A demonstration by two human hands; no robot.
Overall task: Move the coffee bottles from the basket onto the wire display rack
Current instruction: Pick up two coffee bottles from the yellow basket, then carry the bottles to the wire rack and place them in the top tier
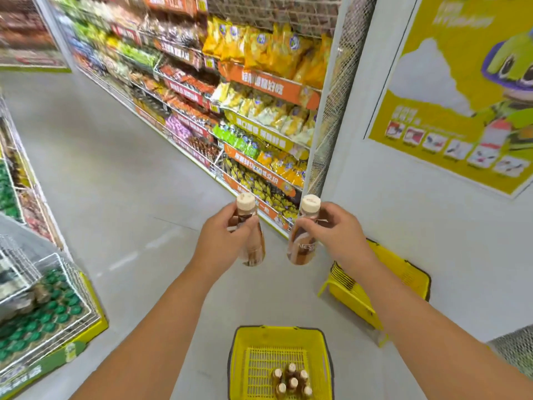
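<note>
Grey shop floor [121,174], running between stocked snack shelves [248,90] and a white wall with a yellow poster [450,90]. Yellow basket [239,368] set on that floor at the bottom of the view, directly below both raised hands. Six coffee bottles [292,381] left standing inside the basket, clustered toward its near right corner. Left hand [222,241] held well above the basket, its grip pinching the neck and shoulder of one coffee bottle [251,235], fingers curled round it and thumb pressed across the front. Right hand [331,235] held above and a little right of the basket, its grip likewise closed on a second coffee bottle [302,241], fingers wrapped just under the cap. Both bottles upright, slightly tilted, apart from each other, clear of every shelf. Wire display rack [54,298] seen far left of the basket, already carrying green-capped bottles and, possibly, a few brown ones at its blurred left edge; hard to say. Spare yellow basket [375,287] propped against the wall, up and right of the main basket. Judged as mid-task: two bottles lifted out but not yet shelved, six more waiting, so most of the carrying left to do.
</note>
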